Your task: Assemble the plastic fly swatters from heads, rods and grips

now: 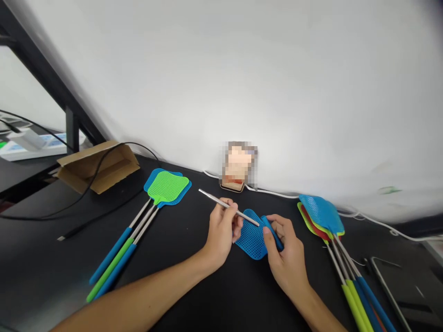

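Near the middle of the black table, my left hand (pixel 224 223) is closed around a thin silver metal rod (pixel 211 197), which tilts down to the right. In my right hand (pixel 285 251) is a blue handle grip (pixel 273 233), pinched between thumb and fingers. The rod's lower end points towards the grip but stays apart from it. Below and between the hands is a blue mesh fly swatter head (pixel 251 240); its left edge meets my left fingers, and I cannot tell whether they touch it.
On the left lie several assembled swatters, a green one (pixel 168 188) on top of blue ones. More swatters (pixel 320 214) are stacked at right, beside a dark phone-like device (pixel 404 286). A cardboard box (pixel 100 168), a black cable (pixel 104 221) and a propped phone (pixel 238 168) stand along the wall.
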Motion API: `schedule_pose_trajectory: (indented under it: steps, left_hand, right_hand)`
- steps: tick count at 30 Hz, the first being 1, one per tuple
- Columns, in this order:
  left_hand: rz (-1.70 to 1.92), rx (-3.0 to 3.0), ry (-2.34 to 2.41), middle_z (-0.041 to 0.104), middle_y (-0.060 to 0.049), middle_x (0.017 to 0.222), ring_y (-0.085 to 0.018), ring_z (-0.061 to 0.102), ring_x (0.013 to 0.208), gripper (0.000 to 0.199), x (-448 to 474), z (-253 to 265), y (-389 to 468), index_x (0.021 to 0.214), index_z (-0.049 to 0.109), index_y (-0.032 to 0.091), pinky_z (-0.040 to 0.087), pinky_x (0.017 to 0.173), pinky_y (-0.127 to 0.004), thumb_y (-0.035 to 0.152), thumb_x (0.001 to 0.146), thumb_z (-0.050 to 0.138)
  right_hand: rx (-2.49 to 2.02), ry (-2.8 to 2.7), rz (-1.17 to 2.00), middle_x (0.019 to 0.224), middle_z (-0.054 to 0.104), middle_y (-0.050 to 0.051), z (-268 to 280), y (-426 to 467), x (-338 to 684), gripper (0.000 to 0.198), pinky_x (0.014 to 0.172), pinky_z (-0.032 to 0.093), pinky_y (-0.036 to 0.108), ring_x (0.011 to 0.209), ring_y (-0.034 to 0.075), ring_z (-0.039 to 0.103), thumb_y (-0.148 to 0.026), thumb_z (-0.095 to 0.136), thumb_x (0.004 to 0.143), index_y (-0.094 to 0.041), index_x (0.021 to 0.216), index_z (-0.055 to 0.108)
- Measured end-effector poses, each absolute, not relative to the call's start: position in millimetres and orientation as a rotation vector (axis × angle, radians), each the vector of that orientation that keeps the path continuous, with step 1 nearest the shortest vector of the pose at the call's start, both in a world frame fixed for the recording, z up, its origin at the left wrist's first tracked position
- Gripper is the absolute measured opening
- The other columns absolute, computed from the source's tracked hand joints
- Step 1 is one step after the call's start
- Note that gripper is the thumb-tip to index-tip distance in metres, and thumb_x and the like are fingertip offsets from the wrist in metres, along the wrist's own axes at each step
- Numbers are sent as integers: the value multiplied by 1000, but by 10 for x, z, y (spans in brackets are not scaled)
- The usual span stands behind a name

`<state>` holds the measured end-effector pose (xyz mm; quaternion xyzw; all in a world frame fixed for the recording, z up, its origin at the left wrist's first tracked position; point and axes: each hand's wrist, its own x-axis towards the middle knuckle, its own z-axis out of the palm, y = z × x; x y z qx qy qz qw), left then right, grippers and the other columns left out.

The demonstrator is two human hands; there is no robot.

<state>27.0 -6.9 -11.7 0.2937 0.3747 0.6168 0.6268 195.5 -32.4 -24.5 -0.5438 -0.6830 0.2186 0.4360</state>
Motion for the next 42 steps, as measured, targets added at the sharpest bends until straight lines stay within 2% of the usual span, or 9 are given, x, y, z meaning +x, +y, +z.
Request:
schedule_pose_trajectory:
  steps: [7,14,22,28,34,38,42]
  left_hand:
    - [1358,715,855,53,10,57,-6,37,38,25,283,-108,-103,94,45,25,25,37,-16,44,98,60]
    - [1407,723,864,53,9,55,-7,37,39,25,253,-99,-102,92,44,25,28,37,-17,45,100,57]
    - [1357,723,891,53,9,57,-7,37,38,28,265,-80,-129,95,44,25,26,36,-17,49,98,58]
    - [1352,716,886,53,9,58,-7,38,38,28,265,-83,-128,96,44,25,25,36,-16,49,98,59]
    - [1360,738,897,53,9,59,-6,40,40,27,273,-106,-128,95,46,25,28,37,-16,48,99,60]
    - [1361,756,892,53,9,60,-6,40,40,28,274,-111,-126,95,48,23,29,37,-16,48,99,59]
    - [1357,756,894,53,8,59,-6,39,40,27,260,-117,-117,92,50,23,28,37,-16,47,97,62]
  right_hand:
    - [-1352,-1623,621,80,68,-1,-221,-344,2045,21,60,50,25,67,16,65,-37,61,100,-24,117,63]
    - [-1282,-1710,796,73,63,-2,-157,-399,2056,18,57,45,25,65,15,60,-37,57,102,-23,112,62]
    - [-1225,-1827,727,66,46,-6,-170,-429,2061,13,55,40,25,57,13,48,-32,58,101,-22,109,62]
    - [-1230,-1801,681,71,54,-4,-186,-426,2069,14,56,44,25,61,14,57,-30,60,100,-22,111,63]
    - [-1229,-1816,667,71,52,-5,-190,-435,2077,14,57,45,24,60,13,55,-29,62,98,-23,112,61]
    - [-1247,-1787,653,78,61,-3,-197,-446,2067,19,62,51,25,68,15,63,-28,63,97,-24,115,58]
    - [-1269,-1787,574,82,66,-1,-179,-450,2052,15,64,54,25,71,15,67,-26,64,96,-24,110,59]
